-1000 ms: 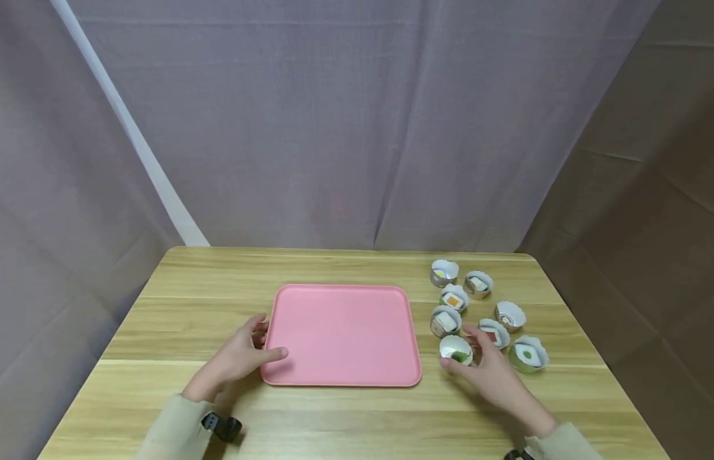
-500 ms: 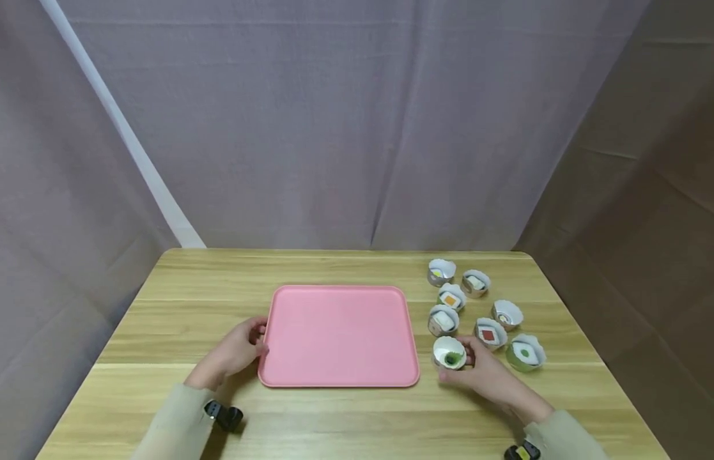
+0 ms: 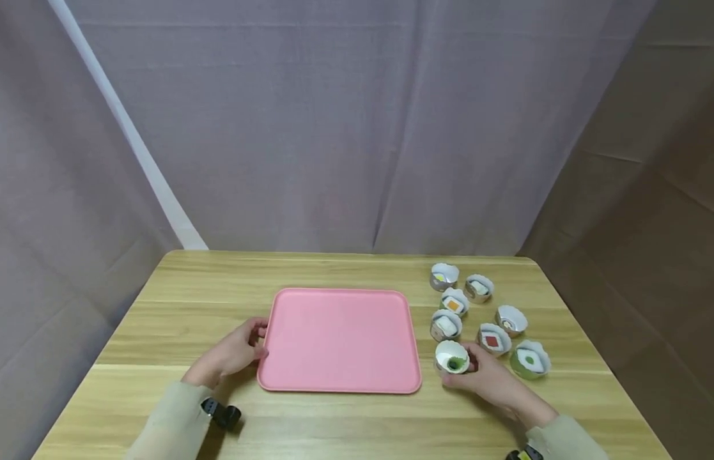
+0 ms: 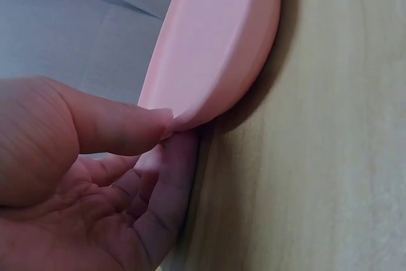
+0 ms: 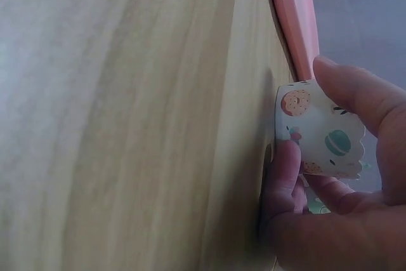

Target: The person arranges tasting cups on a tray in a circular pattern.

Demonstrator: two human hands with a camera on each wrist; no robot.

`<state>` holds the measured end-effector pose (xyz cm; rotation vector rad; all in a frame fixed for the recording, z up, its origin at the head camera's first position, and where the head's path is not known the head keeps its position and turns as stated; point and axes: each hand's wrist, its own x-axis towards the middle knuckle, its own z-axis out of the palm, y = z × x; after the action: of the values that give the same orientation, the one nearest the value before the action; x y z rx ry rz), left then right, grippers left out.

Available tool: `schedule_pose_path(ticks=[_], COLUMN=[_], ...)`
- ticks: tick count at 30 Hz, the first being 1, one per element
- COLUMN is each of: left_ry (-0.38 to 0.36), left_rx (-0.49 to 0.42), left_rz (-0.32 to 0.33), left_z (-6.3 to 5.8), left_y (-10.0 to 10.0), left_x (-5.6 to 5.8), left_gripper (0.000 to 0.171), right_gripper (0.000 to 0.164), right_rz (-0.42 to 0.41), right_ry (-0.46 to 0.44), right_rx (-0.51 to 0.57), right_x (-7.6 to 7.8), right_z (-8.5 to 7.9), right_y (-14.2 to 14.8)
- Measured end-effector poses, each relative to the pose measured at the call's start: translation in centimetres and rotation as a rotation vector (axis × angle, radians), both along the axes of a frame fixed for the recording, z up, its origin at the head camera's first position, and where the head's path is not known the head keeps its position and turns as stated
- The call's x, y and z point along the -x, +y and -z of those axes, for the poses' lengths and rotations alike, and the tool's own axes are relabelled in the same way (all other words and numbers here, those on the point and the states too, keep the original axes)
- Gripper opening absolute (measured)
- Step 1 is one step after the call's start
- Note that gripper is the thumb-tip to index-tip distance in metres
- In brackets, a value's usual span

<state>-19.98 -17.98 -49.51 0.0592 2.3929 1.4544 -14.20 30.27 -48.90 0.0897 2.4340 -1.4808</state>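
My left hand point(image 3: 232, 351) pinches the left rim of a pink rectangular tray point(image 3: 339, 338). In the left wrist view the thumb point(image 4: 136, 128) lies on the rim and a finger reaches under it. To the right of the tray, my right hand point(image 3: 491, 382) holds a white scalloped paper baking cup point(image 3: 445, 350) with a green item inside. The right wrist view shows this baking cup point(image 5: 323, 134), printed with doughnuts and macarons, between thumb and fingers, close to the tabletop. Whether its base touches the table, I cannot tell.
Several similar paper cups stand at the right, among them one with an orange square point(image 3: 453, 306), one with a red square point(image 3: 492, 341) and one with a green dot point(image 3: 530, 360). The wooden table point(image 3: 345, 425) ends at a grey curtain point(image 3: 287, 128).
My left thumb has drawn back from the tray's surface to its rim. The right fingers have taken hold of the baking cup and shifted it slightly left.
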Motion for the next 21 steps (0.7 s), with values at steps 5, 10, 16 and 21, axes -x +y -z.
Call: schedule_pose_path(ticks=[5, 10, 16, 21], left_ry=[-0.040, -0.036, -0.044, -0.033], left_rx=[-0.035, -0.052, -0.086, -0.107], left_rz=[-0.006, -0.015, -0.029, -0.038], left_z=[0.1, 0.2, 0.5, 0.6], left_y=[-0.4, -0.6, -0.4, -0.2], left_x=[0.4, 0.5, 0.1, 0.2], left_gripper=[0.054, 0.053, 0.054, 0.053], right_gripper=[0.068, 0.069, 0.059, 0.052], right_rz=[0.000, -0.001, -0.001, -0.015], right_ry=[0.006, 0.029, 0.056, 0.093], right_rx=[-0.012, -0.022, -0.047, -0.053], right_x=[0.0, 0.3, 0.3, 0.0], right_z=[0.0, 0.4, 0.6, 0.5], right_y=[-0.4, -1.0, -1.3, -1.2])
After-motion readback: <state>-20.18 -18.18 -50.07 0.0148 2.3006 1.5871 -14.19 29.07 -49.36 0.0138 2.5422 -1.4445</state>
